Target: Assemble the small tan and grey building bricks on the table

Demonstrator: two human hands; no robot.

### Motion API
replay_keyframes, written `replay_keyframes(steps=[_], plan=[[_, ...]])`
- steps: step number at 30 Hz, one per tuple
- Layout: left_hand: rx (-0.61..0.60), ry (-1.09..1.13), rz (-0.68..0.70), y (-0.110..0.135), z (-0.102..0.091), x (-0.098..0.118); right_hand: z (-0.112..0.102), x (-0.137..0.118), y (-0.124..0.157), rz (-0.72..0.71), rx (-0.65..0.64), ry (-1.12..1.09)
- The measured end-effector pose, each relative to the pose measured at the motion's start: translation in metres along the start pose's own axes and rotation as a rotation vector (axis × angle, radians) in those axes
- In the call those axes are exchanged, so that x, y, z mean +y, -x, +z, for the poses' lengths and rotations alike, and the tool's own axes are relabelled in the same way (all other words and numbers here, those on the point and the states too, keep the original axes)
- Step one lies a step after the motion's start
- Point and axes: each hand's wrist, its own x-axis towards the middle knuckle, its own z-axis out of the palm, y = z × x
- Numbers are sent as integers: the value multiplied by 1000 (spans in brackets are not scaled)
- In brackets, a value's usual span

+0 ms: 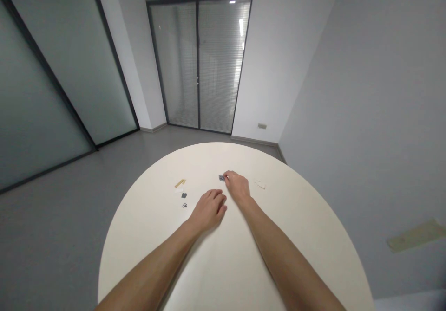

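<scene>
A small dark grey flat piece [220, 178] lies near the far middle of the round table [216, 274]. My right hand [237, 185] has its fingertips closed on the right end of that piece, partly covering it. Closer to me and a little to the left, my left hand [210, 207] rests palm down on the tabletop. Its fingers are loosely bent, the thumb stands apart, and nothing shows in it.
Left of my hands lie tan strips [179, 184], a thin white piece [179, 191], a dark grey piece [184, 195] and a small grey frame-like piece [184, 205]. Thin white strips [260, 184] lie to the right. A glass door [198, 65] and walls surround the table.
</scene>
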Motion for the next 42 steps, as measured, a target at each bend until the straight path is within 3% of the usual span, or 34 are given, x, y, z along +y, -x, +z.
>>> replay_keyframes(steps=[7, 11, 14, 19, 22, 25, 30, 34, 36, 42], plan=[[13, -2, 3, 1, 4, -2, -5, 0, 8, 16, 24, -42], [-3, -10, -20, 0, 0, -1, -16, 4, 24, -51, 22, -57], [-25, -152, -148, -1, -19, -3, -24, 8, 42, -131, -2, -79], [-176, -471, -549, 1, -70, -12, -30, 19, 74, -156, -23, -218], [-342, -458, -657, 3, -88, -18, -29, 24, 83, -149, -6, -325], [-405, -441, -673, 3, -93, -21, -26, 27, 85, -152, -3, -357], [-350, -416, -660, 3, -83, -28, -22, 28, 86, -156, -2, -380], [-134, -273, -519, 0, -59, -30, -22, 28, 87, -157, -7, -390], [-50, -117, -472, -3, -42, -24, -24, 27, 88, -157, -4, -393], [22, 293, -266, -8, -3, 5, -28, 23, 88, -265, 3, -444]])
